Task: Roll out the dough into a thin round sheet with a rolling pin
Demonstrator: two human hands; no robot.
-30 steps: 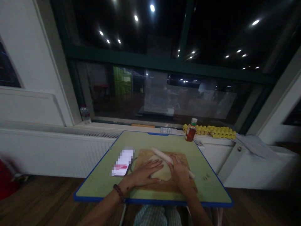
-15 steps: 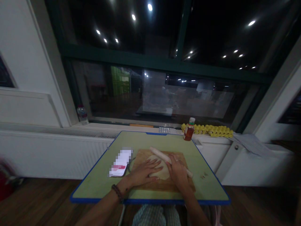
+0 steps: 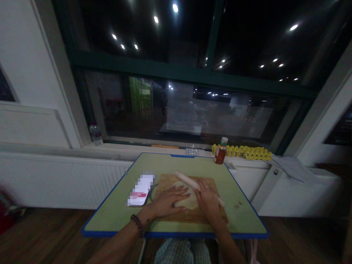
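A flattened sheet of pale dough lies on a wooden cutting board. My left hand rests on the dough's left side, its fingers spread and stretched out. A light rolling pin lies slantwise over the dough's right side, from the board's far edge down to the right. Around its middle to lower part my right hand is closed, with a ring on one finger. The pin's near end shows to the right of that hand.
Left of the board a phone lies on the green folding table, its screen lit. A bottle of reddish liquid stands at the far right corner. Small scraps lie on the right. Behind are yellow egg trays and a clear bottle.
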